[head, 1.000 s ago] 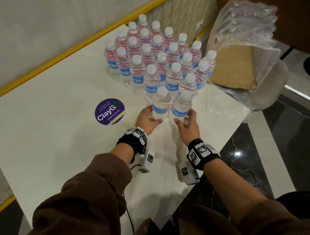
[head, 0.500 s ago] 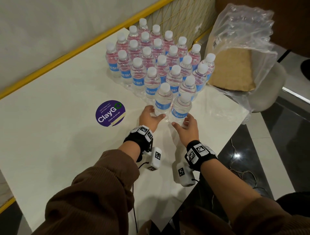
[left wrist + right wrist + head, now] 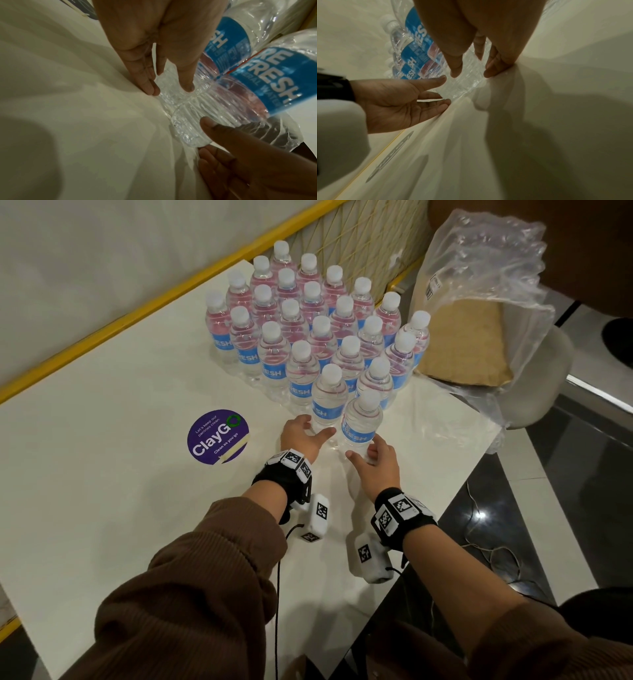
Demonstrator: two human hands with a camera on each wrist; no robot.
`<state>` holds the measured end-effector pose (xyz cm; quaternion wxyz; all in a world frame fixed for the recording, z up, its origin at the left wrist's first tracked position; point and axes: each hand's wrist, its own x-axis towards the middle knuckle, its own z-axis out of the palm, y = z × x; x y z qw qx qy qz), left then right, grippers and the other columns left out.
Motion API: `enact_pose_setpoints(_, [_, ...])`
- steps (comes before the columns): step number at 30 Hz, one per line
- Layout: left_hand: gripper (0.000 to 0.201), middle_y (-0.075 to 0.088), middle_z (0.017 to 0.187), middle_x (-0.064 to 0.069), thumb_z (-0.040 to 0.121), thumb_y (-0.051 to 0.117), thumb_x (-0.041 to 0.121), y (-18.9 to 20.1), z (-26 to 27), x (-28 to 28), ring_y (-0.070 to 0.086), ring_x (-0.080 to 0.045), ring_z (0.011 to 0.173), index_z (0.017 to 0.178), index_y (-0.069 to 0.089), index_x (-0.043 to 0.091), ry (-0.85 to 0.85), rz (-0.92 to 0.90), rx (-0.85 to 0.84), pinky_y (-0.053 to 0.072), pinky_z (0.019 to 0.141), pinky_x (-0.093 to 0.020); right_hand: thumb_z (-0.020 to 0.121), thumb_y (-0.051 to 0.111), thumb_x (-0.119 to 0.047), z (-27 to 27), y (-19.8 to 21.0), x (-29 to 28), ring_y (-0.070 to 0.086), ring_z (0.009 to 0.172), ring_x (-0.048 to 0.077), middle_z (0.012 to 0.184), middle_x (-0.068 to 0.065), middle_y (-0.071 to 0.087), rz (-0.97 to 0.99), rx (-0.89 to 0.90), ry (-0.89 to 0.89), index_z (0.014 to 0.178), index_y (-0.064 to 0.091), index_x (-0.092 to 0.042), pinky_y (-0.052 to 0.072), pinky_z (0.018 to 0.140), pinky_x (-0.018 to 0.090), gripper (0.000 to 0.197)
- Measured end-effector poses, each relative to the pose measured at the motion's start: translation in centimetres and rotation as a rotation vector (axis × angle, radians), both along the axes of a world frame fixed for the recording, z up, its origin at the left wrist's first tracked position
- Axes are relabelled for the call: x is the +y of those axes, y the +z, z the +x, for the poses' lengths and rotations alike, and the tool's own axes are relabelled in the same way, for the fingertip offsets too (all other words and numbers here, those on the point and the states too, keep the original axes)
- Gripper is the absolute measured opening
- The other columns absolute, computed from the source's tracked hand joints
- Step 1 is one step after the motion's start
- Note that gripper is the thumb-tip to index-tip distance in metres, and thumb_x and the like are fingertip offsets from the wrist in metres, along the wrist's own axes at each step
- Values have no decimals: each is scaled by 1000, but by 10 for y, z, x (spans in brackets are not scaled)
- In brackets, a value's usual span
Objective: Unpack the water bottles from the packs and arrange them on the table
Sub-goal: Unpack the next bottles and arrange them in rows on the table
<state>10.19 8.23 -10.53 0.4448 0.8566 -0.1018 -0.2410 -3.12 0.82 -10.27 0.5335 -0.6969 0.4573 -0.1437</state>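
Many clear water bottles (image 3: 301, 330) with blue labels and white caps stand in rows at the far side of the white table (image 3: 102, 491). Two more stand nearest me. My left hand (image 3: 315, 428) has its thumb and straight fingers on either side of the front left bottle (image 3: 327, 402), low at its base. My right hand (image 3: 363, 451) touches the foot of the front right bottle (image 3: 361, 422) the same way. In the left wrist view my left hand (image 3: 171, 90) straddles a ribbed bottle base (image 3: 171, 97). In the right wrist view my right hand (image 3: 471, 74) does likewise.
An empty plastic wrap (image 3: 479, 268) lies over a cardboard sheet (image 3: 462, 344) on a pale chair (image 3: 548, 392) beyond the table's right edge. A purple round sticker (image 3: 218, 436) marks the table left of my hands. A yellow rail (image 3: 102, 326) borders the far side.
Both hands have slid lower on the two front bottles, down to their bases. The front left bottle now stands closer to the rows behind it.
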Motion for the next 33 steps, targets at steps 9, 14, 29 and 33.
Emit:
enact_pose_setpoints(9, [67,57,119,-11,70,78,42,2,2,-6,58,-24,106,121,52,7,-18,46,-24,42,84,-28,83,70,-24,1,-1,0,50,114,17,125,10,46,9,-1,-6,136,44,-17,38,90,19,59])
enact_pose_setpoints(14, [62,54,121,-11,73,77,35,0,0,-2,56,-24,110,124,52,9,-41,7,-20,43,93,-32,83,69,-23,0,0,0,50,111,16,124,9,46,3,7,0,137,44,-17,37,88,18,60])
enact_pose_setpoints(29, [64,52,118,-9,74,77,35,-2,-7,1,60,-26,103,129,52,14,-41,-49,-84,46,85,-28,83,70,-24,0,0,-1,47,101,10,125,10,48,-23,25,12,136,45,-17,37,87,19,59])
enact_pose_setpoints(33, [64,52,121,-10,75,77,36,-1,-10,1,58,-25,107,131,52,15,-14,-44,-68,45,87,-28,83,70,-25,0,1,0,47,101,10,125,9,49,-21,28,10,135,45,-17,37,88,20,59])
